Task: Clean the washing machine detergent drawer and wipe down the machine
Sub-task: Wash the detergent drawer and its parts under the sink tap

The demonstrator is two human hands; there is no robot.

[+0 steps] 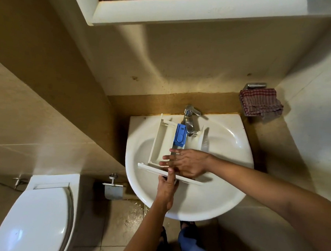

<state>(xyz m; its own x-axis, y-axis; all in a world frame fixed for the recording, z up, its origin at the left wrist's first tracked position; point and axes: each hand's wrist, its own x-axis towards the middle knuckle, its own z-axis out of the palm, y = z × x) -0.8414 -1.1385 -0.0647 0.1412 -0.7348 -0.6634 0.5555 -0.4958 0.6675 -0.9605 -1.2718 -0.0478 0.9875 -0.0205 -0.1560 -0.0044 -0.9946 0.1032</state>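
Head view: a white detergent drawer [164, 144] lies in the sink [224, 195], long axis running away toward the tap [189, 122]. The left hand [166, 190] grips its near front panel; the right hand [187, 163] rests flat, fingers spread, inside the near end.

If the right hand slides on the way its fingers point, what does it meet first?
The right hand points left across the detergent drawer; it would likely meet the drawer's left side wall first, before the sink rim, though its height above the drawer is unclear.
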